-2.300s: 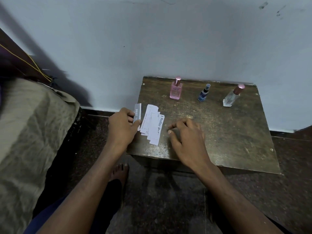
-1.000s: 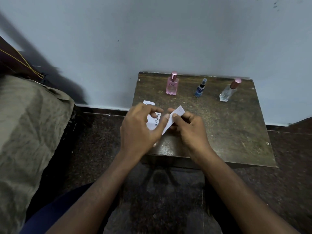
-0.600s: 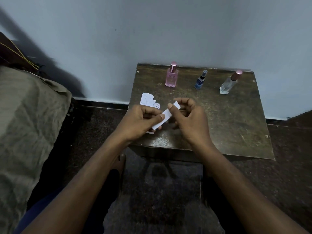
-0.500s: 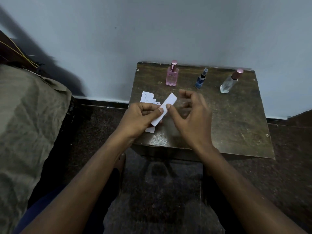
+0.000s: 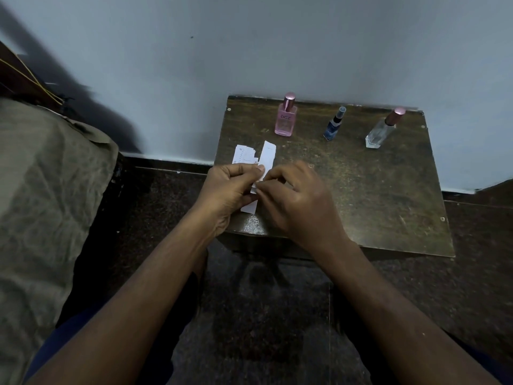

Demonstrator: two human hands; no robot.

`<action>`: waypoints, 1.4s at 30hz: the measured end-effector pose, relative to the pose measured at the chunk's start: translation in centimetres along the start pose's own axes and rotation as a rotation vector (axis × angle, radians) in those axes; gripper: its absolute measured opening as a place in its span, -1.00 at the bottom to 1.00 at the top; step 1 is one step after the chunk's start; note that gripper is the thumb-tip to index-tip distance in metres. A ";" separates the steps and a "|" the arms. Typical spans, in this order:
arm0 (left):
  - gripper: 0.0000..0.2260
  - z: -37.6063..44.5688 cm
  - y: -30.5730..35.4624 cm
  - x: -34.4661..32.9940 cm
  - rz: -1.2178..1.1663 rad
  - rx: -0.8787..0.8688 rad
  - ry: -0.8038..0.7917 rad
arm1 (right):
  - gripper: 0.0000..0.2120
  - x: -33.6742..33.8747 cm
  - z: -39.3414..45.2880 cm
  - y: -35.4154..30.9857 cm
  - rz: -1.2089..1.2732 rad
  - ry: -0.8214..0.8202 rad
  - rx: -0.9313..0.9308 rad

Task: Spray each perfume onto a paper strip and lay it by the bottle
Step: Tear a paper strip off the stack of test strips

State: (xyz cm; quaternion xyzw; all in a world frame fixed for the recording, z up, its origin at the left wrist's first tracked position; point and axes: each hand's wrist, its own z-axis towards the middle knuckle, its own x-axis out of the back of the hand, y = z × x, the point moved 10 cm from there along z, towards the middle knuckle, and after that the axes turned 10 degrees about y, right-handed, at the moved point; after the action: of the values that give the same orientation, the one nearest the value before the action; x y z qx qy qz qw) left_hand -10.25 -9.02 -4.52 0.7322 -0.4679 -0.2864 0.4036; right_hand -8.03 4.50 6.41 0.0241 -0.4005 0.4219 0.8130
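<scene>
Head view – left hand (image 5: 227, 190) pinching paper strip (image 5: 266, 159), right hand (image 5: 297, 198) seemingly touching it

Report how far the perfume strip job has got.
Done: nothing; no strip lies by the pink bottle, blue bottle or clear bottle. In hand: left hand pinches one paper strip, right hand at it. Left: all three sprays and placements.

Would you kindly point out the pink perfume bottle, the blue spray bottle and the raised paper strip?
pink perfume bottle (image 5: 285, 124), head view, on its glass body.
blue spray bottle (image 5: 332, 128), head view, on its body.
paper strip (image 5: 267, 157), head view, on its upper end.
</scene>
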 end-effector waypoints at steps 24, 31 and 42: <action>-0.76 -1.0 0.2 -2.0 0.021 -0.026 -0.132 | -0.72 -0.7 -1.6 7.4 0.755 0.098 -0.851; -0.70 -1.6 1.9 -2.6 0.074 -0.198 -0.199 | -0.82 -0.3 -0.8 6.8 0.830 0.081 -0.751; -0.64 -1.9 1.8 -3.4 0.156 -0.248 -0.212 | -0.89 -0.4 -1.6 9.1 0.899 0.179 -0.903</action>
State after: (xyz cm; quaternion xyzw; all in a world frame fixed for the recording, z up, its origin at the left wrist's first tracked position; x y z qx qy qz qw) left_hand -10.96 -5.69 -1.87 0.6040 -0.5245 -0.3853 0.4600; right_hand -13.65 10.67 2.33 -0.5262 -0.4403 0.5118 0.5170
